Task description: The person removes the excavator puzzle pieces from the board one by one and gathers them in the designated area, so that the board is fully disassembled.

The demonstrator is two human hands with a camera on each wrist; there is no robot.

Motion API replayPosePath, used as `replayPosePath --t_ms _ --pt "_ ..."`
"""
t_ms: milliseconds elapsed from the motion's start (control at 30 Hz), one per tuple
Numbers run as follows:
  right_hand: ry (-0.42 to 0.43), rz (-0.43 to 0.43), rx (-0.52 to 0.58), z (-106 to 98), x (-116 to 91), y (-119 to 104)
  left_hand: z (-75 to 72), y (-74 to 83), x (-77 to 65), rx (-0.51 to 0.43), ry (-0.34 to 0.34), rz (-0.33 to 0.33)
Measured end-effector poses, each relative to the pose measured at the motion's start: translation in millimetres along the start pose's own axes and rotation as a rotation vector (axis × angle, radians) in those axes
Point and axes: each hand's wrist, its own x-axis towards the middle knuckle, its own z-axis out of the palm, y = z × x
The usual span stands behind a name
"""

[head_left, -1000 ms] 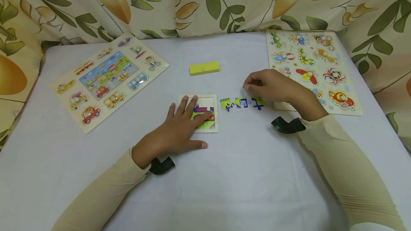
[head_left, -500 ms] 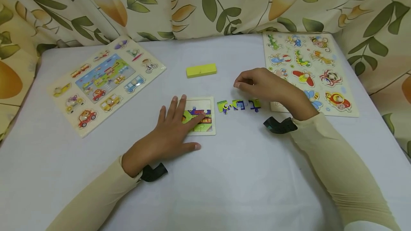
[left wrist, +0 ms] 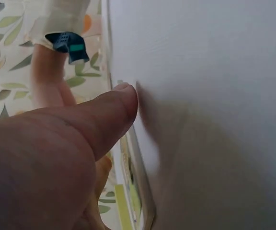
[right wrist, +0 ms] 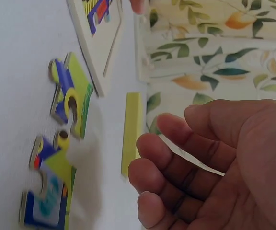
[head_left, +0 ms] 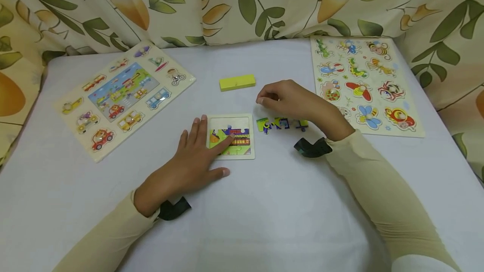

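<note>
My left hand (head_left: 189, 158) lies spread with its fingers over the left side of a small square jigsaw puzzle (head_left: 249, 116); the index finger touches its picture. Pieces fill the lower part of the frame, and the upper part is bare. My right hand (head_left: 289, 100) hovers just above three loose puzzle pieces (head_left: 261, 125) to the right of the frame. In the right wrist view its fingers (right wrist: 152, 148) are loosely curled with nothing between them, and two of the puzzle pieces (right wrist: 71, 93) lie beside it. The left wrist view shows mostly the left thumb (left wrist: 114, 108).
A yellow block (head_left: 237, 82) lies behind the puzzle. At the back left is a vehicle puzzle board (head_left: 151, 116), and at the back right an insect puzzle board (head_left: 393, 79). A leaf-patterned curtain (head_left: 227, 7) hangs behind the white-covered table (head_left: 272, 213).
My right hand has moved left, from near the insect board to above the loose pieces. My left hand has slid a little left and toward me, uncovering more of the puzzle picture.
</note>
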Motion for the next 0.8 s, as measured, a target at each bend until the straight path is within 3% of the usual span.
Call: replayPosePath --t_ms 433,800 --pt "-0.056 -0.078 0.041 19.4 19.7 -21.7 0.9 0.3 -2.2 -0.01 -0.017 0.005" --pt "-0.15 -0.068 0.08 34.4 24.9 -34.5 1.9 -0.7 -2.2 -0.003 -0.038 0.015"
